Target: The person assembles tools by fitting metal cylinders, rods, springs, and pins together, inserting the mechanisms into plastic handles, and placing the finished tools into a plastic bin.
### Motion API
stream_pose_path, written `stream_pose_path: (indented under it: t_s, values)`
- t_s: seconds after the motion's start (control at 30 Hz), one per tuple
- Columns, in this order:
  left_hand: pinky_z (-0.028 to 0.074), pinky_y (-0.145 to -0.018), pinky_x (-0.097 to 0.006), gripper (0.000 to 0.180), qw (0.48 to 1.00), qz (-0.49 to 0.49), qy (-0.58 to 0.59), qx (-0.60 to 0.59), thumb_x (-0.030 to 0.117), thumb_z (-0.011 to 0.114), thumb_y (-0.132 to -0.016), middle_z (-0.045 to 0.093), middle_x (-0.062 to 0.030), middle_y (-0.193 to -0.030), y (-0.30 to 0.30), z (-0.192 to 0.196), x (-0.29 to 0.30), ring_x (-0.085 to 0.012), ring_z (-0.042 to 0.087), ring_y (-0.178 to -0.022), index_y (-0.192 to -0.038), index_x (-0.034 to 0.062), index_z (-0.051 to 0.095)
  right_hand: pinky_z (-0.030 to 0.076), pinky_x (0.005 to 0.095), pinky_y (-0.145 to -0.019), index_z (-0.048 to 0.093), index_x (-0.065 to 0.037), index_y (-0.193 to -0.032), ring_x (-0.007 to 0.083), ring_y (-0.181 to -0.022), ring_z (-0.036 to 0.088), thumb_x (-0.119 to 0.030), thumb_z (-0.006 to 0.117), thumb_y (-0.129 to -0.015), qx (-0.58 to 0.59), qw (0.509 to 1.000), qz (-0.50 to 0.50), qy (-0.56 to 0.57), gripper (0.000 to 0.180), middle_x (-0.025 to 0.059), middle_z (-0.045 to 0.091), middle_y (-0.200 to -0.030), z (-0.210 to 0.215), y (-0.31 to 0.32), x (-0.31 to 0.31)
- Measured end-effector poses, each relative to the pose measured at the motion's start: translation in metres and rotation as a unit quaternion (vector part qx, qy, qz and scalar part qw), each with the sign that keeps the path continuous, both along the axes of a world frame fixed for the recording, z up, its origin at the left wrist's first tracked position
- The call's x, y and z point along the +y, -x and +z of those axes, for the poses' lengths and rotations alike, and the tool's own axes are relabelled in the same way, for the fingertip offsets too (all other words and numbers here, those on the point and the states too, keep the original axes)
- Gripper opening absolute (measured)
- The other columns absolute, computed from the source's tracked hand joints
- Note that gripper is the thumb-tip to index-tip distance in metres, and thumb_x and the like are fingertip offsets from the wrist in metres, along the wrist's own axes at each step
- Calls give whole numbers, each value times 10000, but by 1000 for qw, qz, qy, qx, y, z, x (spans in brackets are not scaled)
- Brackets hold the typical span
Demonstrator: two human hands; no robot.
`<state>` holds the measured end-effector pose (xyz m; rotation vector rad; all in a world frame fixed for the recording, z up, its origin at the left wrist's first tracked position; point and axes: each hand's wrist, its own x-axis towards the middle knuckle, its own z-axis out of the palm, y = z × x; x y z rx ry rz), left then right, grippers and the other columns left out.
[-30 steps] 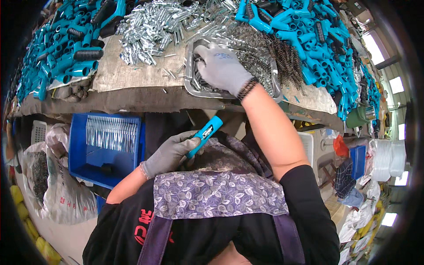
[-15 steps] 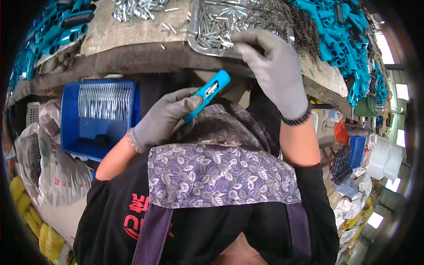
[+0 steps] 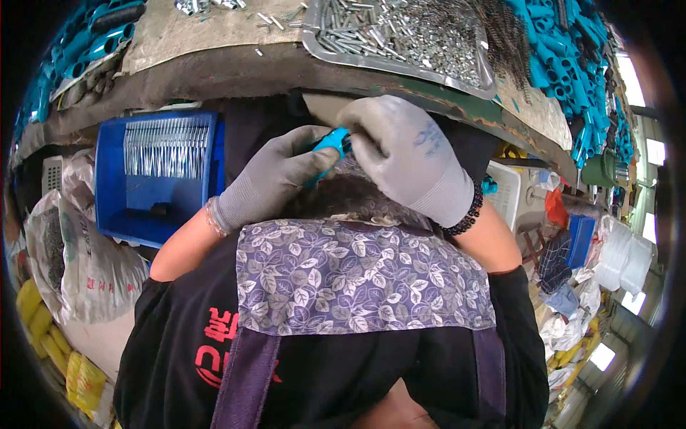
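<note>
Below the metal tray (image 3: 400, 61) of small steel pins, both gloved hands meet on a turquoise handle (image 3: 330, 143): left hand (image 3: 275, 179) clamped around it, right hand (image 3: 407, 157) pinching its tip, hiding most of it. Blue crate (image 3: 161, 171) sits left.

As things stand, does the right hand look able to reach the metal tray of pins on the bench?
Probably yes. The right hand sits just below the bench edge, right under the tray, with nothing between them. But its fingers are busy at the teal handle that the left hand holds, so it would have to let go first.
</note>
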<state>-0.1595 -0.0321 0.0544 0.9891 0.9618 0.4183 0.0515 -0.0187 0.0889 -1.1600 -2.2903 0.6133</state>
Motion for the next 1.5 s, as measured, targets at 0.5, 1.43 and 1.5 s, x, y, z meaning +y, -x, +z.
stream_pose_path:
  t_s: [0.5, 1.43, 1.5]
  values:
    - [496, -1004, -410, 633, 992, 55, 74, -82, 299, 732, -894, 612, -147, -1249, -46, 3, -19, -255, 614, -1167, -1377, -21, 477, 501, 433, -740, 650, -151, -957, 274, -944, 610, -235, 708, -752, 32, 983, -123, -132, 228, 97, 600, -970, -41, -38, -61]
    - [469, -630, -283, 613, 981, 81, 75, -159, 558, 401, -1016, 606, -58, -880, -3, 26, 6, -157, 556, -672, -1343, 54, 521, 516, 357, -906, 693, -37, -1149, 261, -1032, 674, -179, 668, -905, 112, 978, -173, -35, 283, 136, 703, -1117, 64, -80, 82]
    - [470, -614, -284, 590, 971, 120, 83, -189, 553, 423, -1012, 609, -57, -875, 8, 31, 9, -156, 561, -673, -1314, 59, 538, 514, 349, -909, 693, -36, -1155, 252, -1027, 672, -172, 655, -909, 2, 991, -127, -48, 283, 128, 705, -1111, 68, -68, 95]
